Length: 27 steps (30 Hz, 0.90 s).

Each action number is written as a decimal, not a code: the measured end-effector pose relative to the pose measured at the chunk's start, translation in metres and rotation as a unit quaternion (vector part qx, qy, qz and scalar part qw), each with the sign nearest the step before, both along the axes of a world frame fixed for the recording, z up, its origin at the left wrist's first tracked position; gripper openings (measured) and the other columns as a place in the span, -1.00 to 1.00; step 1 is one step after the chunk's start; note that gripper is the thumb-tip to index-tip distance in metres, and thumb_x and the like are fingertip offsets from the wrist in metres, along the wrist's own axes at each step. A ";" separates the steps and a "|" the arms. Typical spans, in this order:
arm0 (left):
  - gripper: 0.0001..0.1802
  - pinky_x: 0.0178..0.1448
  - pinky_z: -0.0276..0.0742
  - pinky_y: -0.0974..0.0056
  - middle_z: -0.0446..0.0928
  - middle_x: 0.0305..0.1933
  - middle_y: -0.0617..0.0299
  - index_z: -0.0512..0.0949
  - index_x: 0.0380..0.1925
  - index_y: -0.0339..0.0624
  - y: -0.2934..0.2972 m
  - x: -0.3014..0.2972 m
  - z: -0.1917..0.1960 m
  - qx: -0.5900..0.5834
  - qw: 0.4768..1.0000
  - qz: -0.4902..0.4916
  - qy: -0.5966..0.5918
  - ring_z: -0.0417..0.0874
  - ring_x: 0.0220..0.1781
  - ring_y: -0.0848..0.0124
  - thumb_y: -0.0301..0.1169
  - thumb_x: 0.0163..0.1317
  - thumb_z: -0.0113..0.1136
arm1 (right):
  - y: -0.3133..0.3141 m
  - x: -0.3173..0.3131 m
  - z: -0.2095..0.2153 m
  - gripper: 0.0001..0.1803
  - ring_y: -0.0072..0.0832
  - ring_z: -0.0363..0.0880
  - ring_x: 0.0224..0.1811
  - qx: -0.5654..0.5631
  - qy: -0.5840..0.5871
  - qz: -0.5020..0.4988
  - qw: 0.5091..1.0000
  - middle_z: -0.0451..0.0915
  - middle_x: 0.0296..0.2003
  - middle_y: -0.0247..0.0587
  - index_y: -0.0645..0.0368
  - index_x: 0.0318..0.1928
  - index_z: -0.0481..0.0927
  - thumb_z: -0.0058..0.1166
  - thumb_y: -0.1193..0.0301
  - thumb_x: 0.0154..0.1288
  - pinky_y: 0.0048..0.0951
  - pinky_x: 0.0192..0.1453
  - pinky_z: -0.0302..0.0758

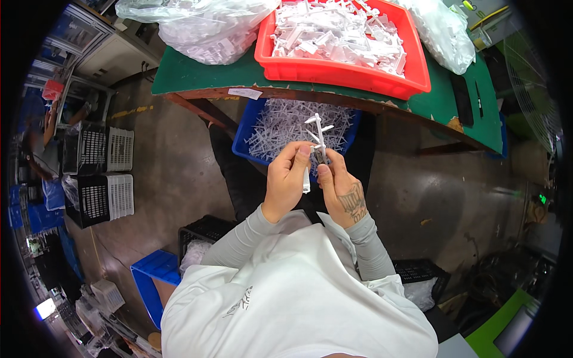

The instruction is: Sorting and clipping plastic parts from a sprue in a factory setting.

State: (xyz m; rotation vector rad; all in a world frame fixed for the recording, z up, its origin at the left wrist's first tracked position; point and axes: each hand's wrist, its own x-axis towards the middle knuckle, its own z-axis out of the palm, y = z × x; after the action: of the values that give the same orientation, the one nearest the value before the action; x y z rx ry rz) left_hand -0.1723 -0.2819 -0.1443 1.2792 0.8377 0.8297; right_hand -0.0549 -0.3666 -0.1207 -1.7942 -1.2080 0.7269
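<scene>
White plastic sprue held upright over blue bin of cut pieces. Left hand and right hand both pinch its stem. Best to steady it low and keep offcuts dropping into the bin.

Upper middle of the frame, a red tray full of white plastic parts sits on my green-topped table. Clear bags of more white parts lie at the upper left of the table and another bag at the upper right. A dark flat phone lies at the table's right end. At far left stand black and white crates. A blue bin sits lower left, a black crate beside it.
</scene>
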 end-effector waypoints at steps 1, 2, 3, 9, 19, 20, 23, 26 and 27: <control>-0.64 -0.51 0.34 0.50 0.38 -0.57 0.43 0.57 -0.08 -0.26 0.000 0.000 -0.001 0.002 1.000 -0.002 0.004 0.35 -0.59 0.69 -0.16 0.53 -0.01 | 0.000 0.000 -0.001 -0.64 -0.10 0.66 -0.43 0.000 -0.001 0.001 1.000 0.62 -0.42 -0.03 0.15 0.23 0.38 -0.13 0.27 0.55 -0.20 -0.35 0.54; -0.64 -0.51 0.34 0.50 0.38 -0.57 0.43 0.57 -0.08 -0.26 0.001 0.000 -0.001 0.002 1.000 -0.002 0.003 0.35 -0.59 0.69 -0.16 0.53 -0.01 | -0.001 0.000 -0.003 -0.65 -0.10 0.66 -0.43 -0.012 0.003 -0.001 1.000 0.62 -0.43 -0.02 0.16 0.20 0.39 -0.13 0.27 0.56 -0.20 -0.36 0.53; -0.64 -0.53 0.32 0.50 0.37 -0.58 0.43 0.56 -0.08 -0.26 0.001 0.000 -0.001 -0.040 0.999 -0.006 -0.019 0.34 -0.61 0.68 -0.16 0.52 0.00 | -0.001 -0.001 -0.005 -0.67 -0.10 0.66 -0.43 -0.025 0.006 -0.003 1.000 0.61 -0.43 -0.02 0.16 0.18 0.39 -0.13 0.27 0.56 -0.21 -0.36 0.53; -0.66 -0.62 0.23 0.46 0.34 -0.60 0.41 0.53 -0.08 -0.24 0.003 -0.002 0.002 -0.185 0.977 -0.030 -0.104 0.29 -0.69 0.65 -0.16 0.51 0.03 | -0.003 0.000 -0.009 -0.65 -0.16 0.67 -0.42 -0.033 0.074 0.015 0.997 0.59 -0.45 -0.03 0.19 0.18 0.37 -0.17 0.24 0.58 -0.26 -0.33 0.53; -0.66 -0.64 0.21 0.46 0.35 -0.59 0.41 0.53 -0.07 -0.24 0.001 -0.002 -0.002 -0.139 0.988 -0.024 -0.068 0.31 -0.69 0.65 -0.16 0.51 0.02 | -0.002 0.001 -0.013 -0.64 -0.15 0.66 -0.43 -0.033 0.057 0.019 0.998 0.59 -0.46 -0.03 0.19 0.19 0.35 -0.21 0.23 0.59 -0.24 -0.34 0.51; -0.66 -0.64 0.21 0.46 0.35 -0.59 0.41 0.53 -0.07 -0.24 0.000 -0.001 -0.002 -0.139 0.988 -0.024 -0.068 0.31 -0.69 0.65 -0.16 0.51 0.02 | -0.002 0.000 -0.015 -0.64 -0.15 0.66 -0.43 -0.028 0.051 0.019 0.998 0.59 -0.46 -0.02 0.19 0.19 0.35 -0.21 0.23 0.59 -0.24 -0.34 0.51; -0.66 -0.64 0.22 0.46 0.35 -0.60 0.40 0.53 -0.08 -0.25 -0.002 -0.001 -0.002 -0.149 0.985 -0.014 -0.081 0.29 -0.69 0.65 -0.17 0.52 0.01 | -0.003 0.000 -0.014 -0.64 -0.32 0.61 -0.45 -0.040 0.067 0.022 0.997 0.56 -0.46 -0.13 0.21 0.19 0.36 -0.22 0.23 0.60 -0.34 -0.33 0.53; -0.67 -0.64 0.22 0.46 0.34 -0.60 0.40 0.52 -0.08 -0.25 -0.002 -0.002 0.000 -0.190 0.975 -0.018 -0.116 0.27 -0.70 0.64 -0.18 0.52 -0.01 | -0.003 -0.001 -0.009 -0.62 -0.51 0.56 -0.46 -0.058 0.114 0.024 0.991 0.53 -0.46 -0.25 0.22 0.19 0.36 -0.24 0.21 0.62 -0.44 -0.31 0.54; -0.67 -0.64 0.21 0.46 0.33 -0.60 0.40 0.52 -0.08 -0.26 -0.002 -0.003 0.001 -0.205 0.971 -0.019 -0.124 0.27 -0.70 0.64 -0.19 0.53 -0.01 | -0.003 -0.001 -0.008 -0.62 -0.51 0.55 -0.46 -0.059 0.140 0.023 0.988 0.53 -0.46 -0.25 0.22 0.19 0.36 -0.25 0.20 0.62 -0.45 -0.31 0.54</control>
State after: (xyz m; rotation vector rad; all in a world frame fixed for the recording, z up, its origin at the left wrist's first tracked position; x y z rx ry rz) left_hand -0.1749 -0.2843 -0.1436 0.8069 0.7339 0.7208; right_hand -0.0564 -0.3695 -0.1284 -1.6939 -1.0391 1.0597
